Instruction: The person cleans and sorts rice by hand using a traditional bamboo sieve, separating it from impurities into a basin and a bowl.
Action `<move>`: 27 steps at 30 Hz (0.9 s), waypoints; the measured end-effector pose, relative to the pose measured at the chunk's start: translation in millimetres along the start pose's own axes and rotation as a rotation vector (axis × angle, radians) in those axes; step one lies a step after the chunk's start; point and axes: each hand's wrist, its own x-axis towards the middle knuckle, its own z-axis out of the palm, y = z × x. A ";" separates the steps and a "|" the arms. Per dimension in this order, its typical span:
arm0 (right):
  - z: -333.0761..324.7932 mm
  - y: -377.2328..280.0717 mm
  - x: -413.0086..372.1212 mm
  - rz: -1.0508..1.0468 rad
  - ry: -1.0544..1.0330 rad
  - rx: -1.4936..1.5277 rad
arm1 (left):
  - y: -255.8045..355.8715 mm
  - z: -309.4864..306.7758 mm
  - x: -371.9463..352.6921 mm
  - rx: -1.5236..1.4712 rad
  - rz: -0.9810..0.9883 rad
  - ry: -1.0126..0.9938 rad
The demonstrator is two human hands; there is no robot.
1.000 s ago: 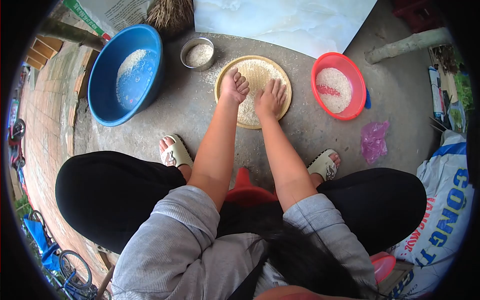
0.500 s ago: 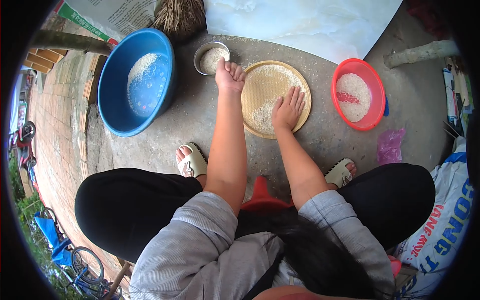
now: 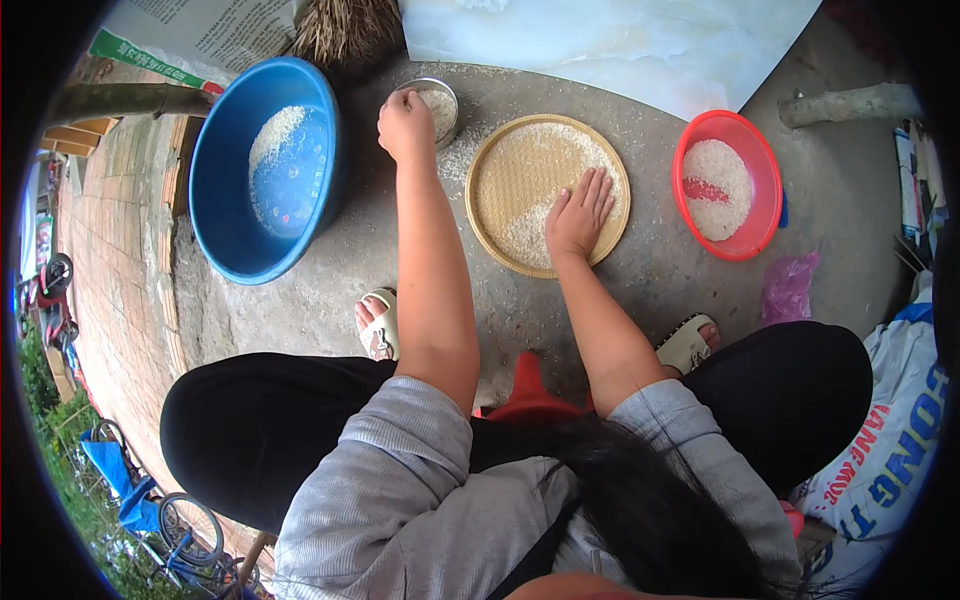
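Note:
My left hand point(image 3: 405, 122) is closed at the left edge of a small metal bowl point(image 3: 452, 132) holding white grains; what its fingers grip, if anything, is too small to make out. A round woven tray point(image 3: 505, 175) lies on the floor with white grains at its upper right and lower part. Flat on the tray's right side rests my right hand point(image 3: 580, 213), fingers stretched out. To the left is a big blue basin point(image 3: 225, 215) with grains inside. The red basin point(image 3: 777, 185) at the right also holds grains.
Scattered grains lie on the concrete floor point(image 3: 340, 255) between bowl and tray. A marble-patterned sheet point(image 3: 620, 45) is at the top, beside a straw bundle point(image 3: 345, 35). Pink plastic point(image 3: 790, 288) lies below the red basin. A printed white sack point(image 3: 870, 440) stands lower right.
My left hand has moved left from the tray's edge to the metal bowl's left side, still closed. My right hand stays on the tray, almost unmoved. The view has shifted slightly.

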 end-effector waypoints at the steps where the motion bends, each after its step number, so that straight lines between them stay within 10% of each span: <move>1: 0.0 -0.2 0.0 -0.002 0.005 0.004 | 6.4 1.1 -8.1 -0.021 0.021 0.129; 3: 1.4 -0.7 -1.2 -0.002 0.006 0.006 | 15.7 12.5 -18.6 -0.065 0.150 0.265; 11: 6.7 -5.6 4.7 -0.017 0.024 0.096 | 26.7 62.9 -114.5 -0.206 0.224 -0.278; 17: 7.9 -1.0 6.0 -0.010 0.076 0.167 | 24.6 82.7 -147.4 -0.139 0.471 -0.191; 27: -12.5 24.8 26.0 0.215 0.472 0.872 | 66.5 106.8 -185.2 -0.154 0.611 -0.451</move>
